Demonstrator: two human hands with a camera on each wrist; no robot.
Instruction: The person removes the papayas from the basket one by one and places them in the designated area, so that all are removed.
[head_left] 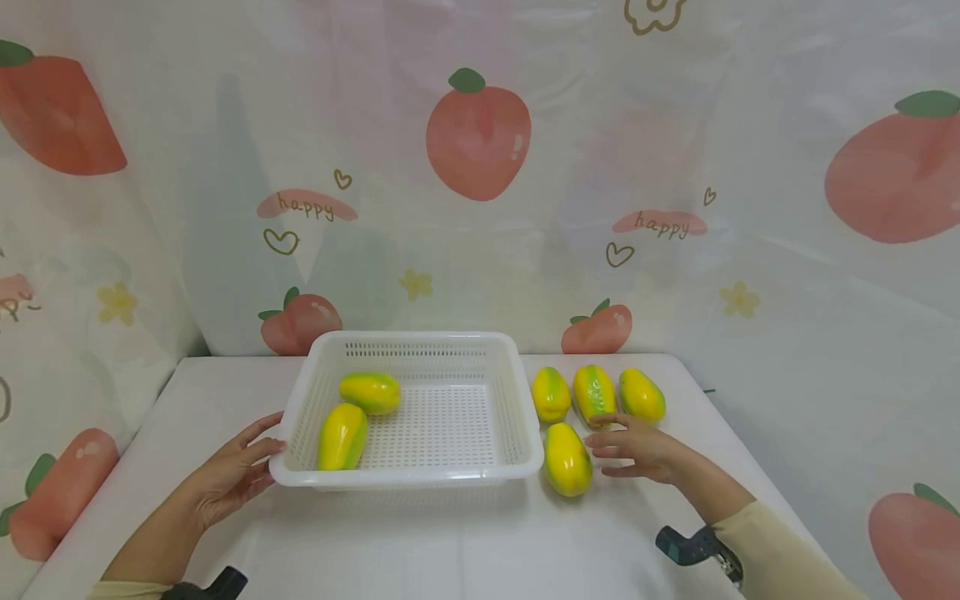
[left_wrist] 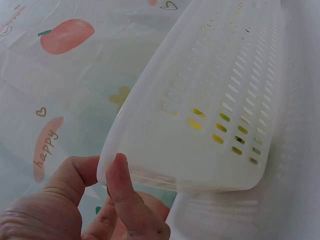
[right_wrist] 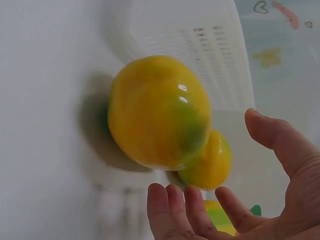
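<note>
A white plastic basket (head_left: 450, 477) with slotted walls stands on the table, holding two yellow-green papayas, one lying crosswise (head_left: 370, 393) and one lengthwise (head_left: 342, 437). At the basket's left edge my left hand (head_left: 236, 471) pinches the rim; the left wrist view shows fingers on both sides of the rim corner (left_wrist: 107, 150). My right hand (head_left: 637, 446), fingers spread and holding nothing, is just right of the nearest loose papaya (head_left: 567, 460). In the right wrist view that papaya (right_wrist: 157, 112) sits beyond the fingertips, beside the basket wall.
Behind the right hand, three more papayas lie in a row: left (head_left: 551, 394), middle (head_left: 594, 392) and right (head_left: 642, 396). A white cloth covers the table (head_left: 420, 550). A peach-printed curtain (head_left: 480, 258) hangs along the back and sides.
</note>
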